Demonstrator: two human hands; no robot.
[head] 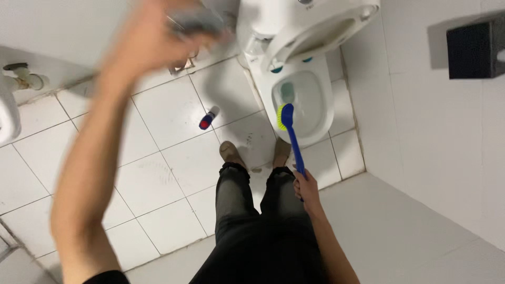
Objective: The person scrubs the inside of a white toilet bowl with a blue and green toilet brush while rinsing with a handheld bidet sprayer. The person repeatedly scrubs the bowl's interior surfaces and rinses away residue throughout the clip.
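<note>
— White tiles covered the floor (173,158) and the walls of a small bathroom, with dark grout lines and some scuff marks near the feet. What stood out to you?

— The toilet (310,113), set in the corner with its seat and lid tipped up against the tank, so the bowl lay open.

— And the right hand (306,185)?

— Its grip was closed round the end of a blue toilet brush (292,138). The long handle ran up and forward, and the yellow-green bristle head rested on the near rim, just inside the bowl. Holding it by the far end probably kept the hand well away from the water.

— The left hand (158,34)?

— Raised high and blurred. Its fingers seemed wrapped over something grey (197,21), but what that was, and whether the grip was truly tight, I could not tell.

— Anything on the floor?

— A small bottle (208,118) with a red and blue end lay on its side, well apart from the bowl, to the left of the shoes (231,153). The person stood facing the toilet in dark trousers.

— The rest of the room?

— A dark box (476,47) was fixed to the right wall, and pipework (23,76) showed at the left edge beside a white basin.
</note>
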